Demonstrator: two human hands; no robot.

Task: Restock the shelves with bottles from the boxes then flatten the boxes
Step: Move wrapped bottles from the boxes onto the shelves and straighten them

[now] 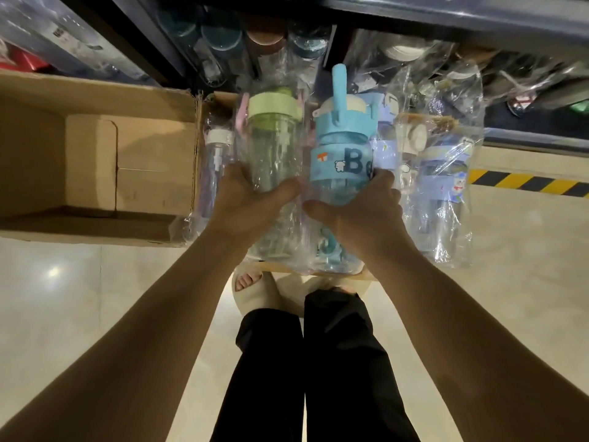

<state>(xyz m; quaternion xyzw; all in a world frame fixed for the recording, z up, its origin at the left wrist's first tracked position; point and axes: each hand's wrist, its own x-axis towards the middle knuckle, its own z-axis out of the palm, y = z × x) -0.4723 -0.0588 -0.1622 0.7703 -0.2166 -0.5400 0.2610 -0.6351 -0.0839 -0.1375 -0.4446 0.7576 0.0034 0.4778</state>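
Note:
My left hand (247,200) grips a clear bottle with a pale green lid (274,138), wrapped in plastic. Beside it, my right hand (360,212) holds a blue bottle with a strap handle and a "Be" band (344,154), also wrapped. Both bottles are held upright in front of the dark shelf (414,14). Behind them, several more wrapped bottles (443,186) stand in a box whose lower edge (274,267) shows under my hands. A clear bottle with a white cap (216,161) stands at the left of that group.
An open cardboard box (95,161) lies on the floor at the left, with nothing visible inside. The shelf holds several wrapped bottles (223,36). A yellow-and-black stripe (529,183) marks the floor at the right. My legs and sandals (302,346) are below.

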